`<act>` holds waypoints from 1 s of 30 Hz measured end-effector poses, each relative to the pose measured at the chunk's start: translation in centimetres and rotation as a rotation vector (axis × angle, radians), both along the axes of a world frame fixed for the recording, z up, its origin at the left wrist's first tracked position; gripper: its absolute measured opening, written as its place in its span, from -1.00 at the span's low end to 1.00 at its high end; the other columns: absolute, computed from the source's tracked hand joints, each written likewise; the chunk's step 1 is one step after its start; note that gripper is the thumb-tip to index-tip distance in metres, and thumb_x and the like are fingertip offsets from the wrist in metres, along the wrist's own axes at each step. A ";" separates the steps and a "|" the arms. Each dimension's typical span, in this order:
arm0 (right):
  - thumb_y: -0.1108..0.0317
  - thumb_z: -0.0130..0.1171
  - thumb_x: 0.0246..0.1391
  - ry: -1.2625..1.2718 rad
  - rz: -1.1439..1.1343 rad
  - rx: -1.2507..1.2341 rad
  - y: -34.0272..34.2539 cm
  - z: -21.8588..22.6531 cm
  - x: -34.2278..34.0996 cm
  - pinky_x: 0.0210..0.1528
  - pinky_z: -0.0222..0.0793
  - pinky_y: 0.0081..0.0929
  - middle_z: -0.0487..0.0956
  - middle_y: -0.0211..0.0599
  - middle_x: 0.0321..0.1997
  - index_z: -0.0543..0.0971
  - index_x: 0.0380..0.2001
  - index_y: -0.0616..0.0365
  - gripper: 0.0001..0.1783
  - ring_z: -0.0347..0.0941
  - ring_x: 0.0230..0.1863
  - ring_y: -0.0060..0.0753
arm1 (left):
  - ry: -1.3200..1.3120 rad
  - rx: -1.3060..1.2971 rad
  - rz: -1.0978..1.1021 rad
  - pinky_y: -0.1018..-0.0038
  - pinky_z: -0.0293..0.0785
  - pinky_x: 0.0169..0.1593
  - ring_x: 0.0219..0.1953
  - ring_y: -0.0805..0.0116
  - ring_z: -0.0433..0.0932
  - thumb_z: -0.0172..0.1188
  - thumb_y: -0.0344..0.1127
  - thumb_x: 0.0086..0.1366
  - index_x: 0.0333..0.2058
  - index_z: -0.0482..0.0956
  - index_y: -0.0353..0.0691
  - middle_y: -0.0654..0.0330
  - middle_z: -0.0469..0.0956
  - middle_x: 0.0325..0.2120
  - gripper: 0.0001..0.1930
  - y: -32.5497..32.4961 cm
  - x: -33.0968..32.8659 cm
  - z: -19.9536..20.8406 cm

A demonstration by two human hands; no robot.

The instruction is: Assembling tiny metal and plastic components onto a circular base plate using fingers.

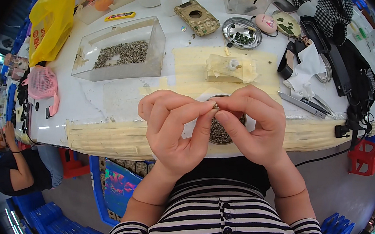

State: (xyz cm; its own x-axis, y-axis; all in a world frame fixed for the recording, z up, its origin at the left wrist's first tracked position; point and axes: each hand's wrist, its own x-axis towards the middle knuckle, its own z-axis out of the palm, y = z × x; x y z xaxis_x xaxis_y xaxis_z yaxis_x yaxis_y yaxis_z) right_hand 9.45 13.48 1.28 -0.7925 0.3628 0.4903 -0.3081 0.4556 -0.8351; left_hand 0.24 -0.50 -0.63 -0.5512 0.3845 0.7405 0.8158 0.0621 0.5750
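Over the table's near edge, my left hand (170, 130) and my right hand (259, 125) meet fingertip to fingertip. Both are closed in a pinch on one tiny greyish piece (215, 106), too small to name. Directly beneath them, partly covered by my fingers, is a round dish filled with small grey-brown granules (220, 134). Just beyond my hands stands a block wrapped in cream tape (223, 69) with a small white knob on top.
A clear box (118, 71) of granules stands left. A worn metal block (196, 18), a round dish of green pieces (259, 38) and a pink oval device (266, 24) lie farther back. Tweezers (323, 102) lie right, near black straps. Another person (19, 169) sits far left.
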 end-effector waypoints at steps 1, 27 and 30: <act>0.56 0.40 -0.02 -0.015 0.024 -0.039 0.0 0.0 0.0 -0.43 0.45 -0.61 0.62 -0.28 -0.39 0.72 -0.25 0.26 -0.79 0.53 -0.45 -0.54 | 0.006 -0.002 -0.005 0.38 0.20 -0.08 -0.26 0.30 0.44 0.45 -0.48 0.03 -0.31 0.70 -0.07 0.35 0.54 -0.39 -0.77 0.0 0.0 0.0; 0.56 0.39 0.01 -0.037 0.058 -0.082 0.0 0.0 0.0 -0.39 0.47 -0.60 0.62 -0.27 -0.38 0.72 -0.25 0.27 -0.82 0.56 -0.43 -0.49 | -0.016 -0.009 -0.015 0.38 0.21 -0.07 -0.27 0.29 0.44 0.44 -0.50 0.03 -0.30 0.71 -0.09 0.34 0.55 -0.40 -0.77 0.0 -0.1 0.1; 0.55 0.38 0.04 -0.034 0.072 -0.115 0.3 0.0 0.1 -0.36 0.50 -0.63 0.63 -0.27 -0.35 0.71 -0.25 0.29 -0.83 0.57 -0.41 -0.54 | 0.000 -0.021 -0.006 0.38 0.20 -0.06 -0.25 0.30 0.43 0.45 -0.50 0.02 -0.30 0.72 -0.07 0.35 0.55 -0.40 -0.76 0.0 0.0 0.2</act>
State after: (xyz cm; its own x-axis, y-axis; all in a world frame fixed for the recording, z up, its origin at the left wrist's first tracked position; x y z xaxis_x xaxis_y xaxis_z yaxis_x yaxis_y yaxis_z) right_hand 9.53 13.82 1.23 -0.8340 0.3569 0.4207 -0.3068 0.3339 -0.8913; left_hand 0.19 -0.49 -0.45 -0.5491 0.4031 0.7321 0.8161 0.0696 0.5738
